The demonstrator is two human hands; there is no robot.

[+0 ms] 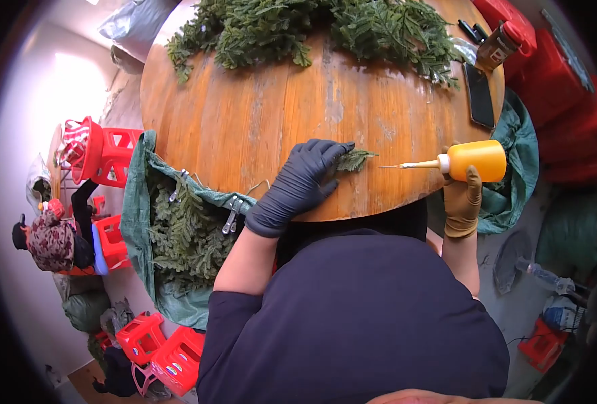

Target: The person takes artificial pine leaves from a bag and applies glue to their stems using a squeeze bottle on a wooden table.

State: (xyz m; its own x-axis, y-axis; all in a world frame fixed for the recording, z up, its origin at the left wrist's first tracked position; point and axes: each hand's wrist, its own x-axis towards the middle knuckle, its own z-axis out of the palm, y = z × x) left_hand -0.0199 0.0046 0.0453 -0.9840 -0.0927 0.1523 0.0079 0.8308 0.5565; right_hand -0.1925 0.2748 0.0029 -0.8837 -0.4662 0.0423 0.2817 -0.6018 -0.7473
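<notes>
Near the front edge of the round wooden table [244,121], my left hand [302,178], in a dark glove, holds a small green sprig [357,160] by its left end. My right hand [463,198], in a tan glove, grips a yellow squeeze bottle [477,161] lying sideways. The bottle's thin nozzle points left, its tip a little to the right of the sprig and apart from it. Piles of green branches [265,30] lie along the far side of the table.
A green sack [137,229] of branches is clipped at the table's left front edge. A phone [479,95] and a brown container [497,47] lie at the right. Red stools [177,360] stand on the floor; another person [56,239] sits far left.
</notes>
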